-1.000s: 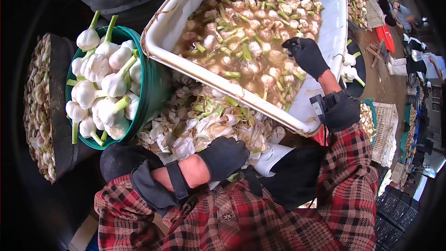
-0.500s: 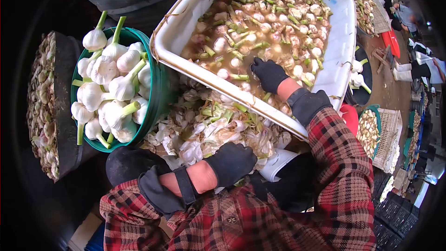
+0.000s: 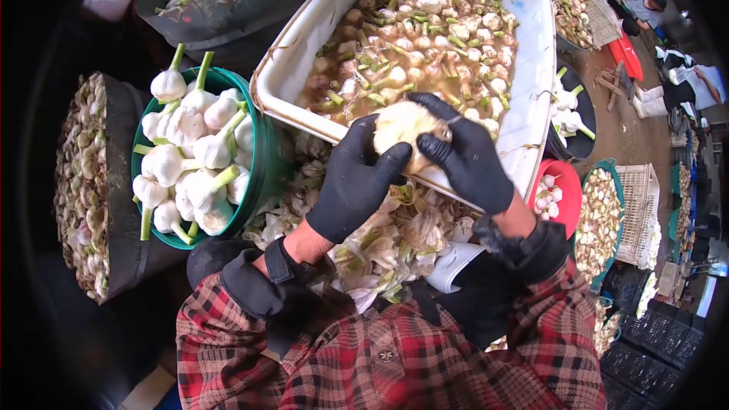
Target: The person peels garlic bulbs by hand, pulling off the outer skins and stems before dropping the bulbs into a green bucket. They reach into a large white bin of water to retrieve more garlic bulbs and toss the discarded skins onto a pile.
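A large pale garlic bulb (image 3: 400,127) is held between my two black-gloved hands, above the near edge of a white tub (image 3: 296,108). My left hand (image 3: 357,175) grips its left side, thumb across the lower part. From the right, my right hand (image 3: 471,156) wraps round the same bulb, fingers over its top. Garlic bulbs with green stems (image 3: 410,49) float in the tub's brown water. Below my hands lies a heap of loose garlic skins (image 3: 395,247). White bulbs with cut stems (image 3: 186,125) fill a green bucket (image 3: 262,175) on the left.
A dark container of garlic (image 3: 121,182) stands far left, another (image 3: 250,7) at the upper left. To the right are a red bowl (image 3: 569,201), a black basin (image 3: 581,140) and a cream crate (image 3: 634,212). People (image 3: 645,4) are in the background at the upper right.
My right hand has come back out of the tub water, and my left hand has risen from the skins. Both now hold a bulb. The view has shifted slightly.
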The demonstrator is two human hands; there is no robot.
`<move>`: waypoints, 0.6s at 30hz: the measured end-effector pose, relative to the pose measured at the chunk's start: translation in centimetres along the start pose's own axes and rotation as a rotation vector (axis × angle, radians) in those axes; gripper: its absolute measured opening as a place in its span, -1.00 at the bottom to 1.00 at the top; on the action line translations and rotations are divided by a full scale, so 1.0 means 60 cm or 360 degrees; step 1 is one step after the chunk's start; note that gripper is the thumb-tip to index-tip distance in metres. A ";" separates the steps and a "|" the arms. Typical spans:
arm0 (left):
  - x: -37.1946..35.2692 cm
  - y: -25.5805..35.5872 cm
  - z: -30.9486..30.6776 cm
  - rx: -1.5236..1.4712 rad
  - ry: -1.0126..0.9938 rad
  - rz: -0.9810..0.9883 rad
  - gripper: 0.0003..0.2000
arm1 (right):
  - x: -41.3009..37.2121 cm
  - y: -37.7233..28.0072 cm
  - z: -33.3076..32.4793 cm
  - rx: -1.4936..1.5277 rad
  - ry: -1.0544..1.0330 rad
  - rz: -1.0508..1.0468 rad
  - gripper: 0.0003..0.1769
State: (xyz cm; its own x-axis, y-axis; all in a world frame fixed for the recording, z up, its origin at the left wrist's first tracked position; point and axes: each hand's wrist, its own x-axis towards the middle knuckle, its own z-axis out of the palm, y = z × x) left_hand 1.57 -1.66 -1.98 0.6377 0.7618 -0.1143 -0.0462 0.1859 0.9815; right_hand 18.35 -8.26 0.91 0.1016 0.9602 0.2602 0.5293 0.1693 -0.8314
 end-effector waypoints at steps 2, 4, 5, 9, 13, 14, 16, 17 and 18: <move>-0.001 0.003 -0.007 -0.0177 -0.0024 0.0083 -0.54 | -0.019 -0.009 0.022 -0.0076 0.0178 -0.0016 -0.56; -0.001 0.009 -0.017 -0.0105 -0.0007 0.0120 -0.55 | -0.036 -0.022 0.029 -0.0045 0.0293 0.0065 -0.54; 0.003 0.006 -0.019 -0.0059 0.0115 0.0191 -0.54 | -0.045 -0.029 0.029 -0.0021 0.0395 0.0152 -0.51; 0.013 0.033 -0.044 -0.0299 0.0175 0.0192 -0.48 | -0.087 -0.063 0.016 -0.0735 -0.0348 -0.0119 -0.51; 0.014 0.035 -0.049 0.0152 0.0315 0.0218 -0.45 | -0.085 -0.064 0.018 -0.0484 0.0248 0.0090 -0.67; 0.011 0.037 -0.044 0.0153 0.0315 0.0216 -0.45 | -0.079 -0.068 0.020 -0.0418 0.0441 0.0195 -0.69; 0.007 0.038 -0.033 0.0004 0.0250 0.0211 -0.46 | -0.056 -0.078 0.025 -0.0403 0.0688 0.0058 -0.73; 0.009 0.030 -0.032 0.0080 0.0285 0.0247 -0.48 | -0.043 -0.075 0.029 -0.0401 0.0697 0.0065 -0.73; 0.008 0.029 -0.030 0.0087 0.0276 0.0241 -0.48 | -0.031 -0.070 0.031 -0.0477 0.0738 -0.0119 -0.74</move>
State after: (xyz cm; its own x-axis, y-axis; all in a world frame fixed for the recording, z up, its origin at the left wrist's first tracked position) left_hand 0.38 0.15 -0.59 0.4848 0.8745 0.0151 -0.0868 0.0310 0.9957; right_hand 14.35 -10.36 3.01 0.3787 0.7383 0.5581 0.7588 0.0975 -0.6440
